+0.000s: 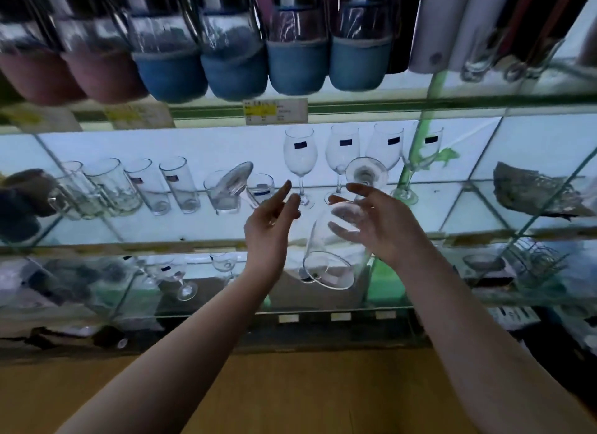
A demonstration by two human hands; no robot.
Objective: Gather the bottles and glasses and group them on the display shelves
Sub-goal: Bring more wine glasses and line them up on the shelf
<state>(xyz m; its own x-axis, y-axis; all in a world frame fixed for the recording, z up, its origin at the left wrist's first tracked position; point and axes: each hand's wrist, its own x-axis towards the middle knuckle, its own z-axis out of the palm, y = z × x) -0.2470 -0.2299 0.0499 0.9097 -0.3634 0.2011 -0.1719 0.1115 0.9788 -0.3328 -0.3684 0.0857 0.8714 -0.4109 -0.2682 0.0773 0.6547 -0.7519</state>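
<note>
The right hand (378, 220) grips a wine glass (332, 243), tilted with foot up, before the middle shelf (193, 230). The left hand (271, 220) is released beside it. At 12 o'clock four stemmed glasses (342, 149) stand grouped; I judge this one is not yet placed.

Upper shelf (387, 105): a row of sleeved bottles (297, 62). Middle shelf (97, 230), below it: tumblers (177, 185) at left, four stemmed glasses (342, 152) standing to their right. Lower shelf (210, 311): a small stemmed glass (181, 275) at left. Before the middle shelf, the left grip (271, 220) lies just beside the right grip (378, 227), which holds a wine glass (332, 259) tilted, foot up toward the stemmed glasses, mouth down before the lower shelf.
</note>
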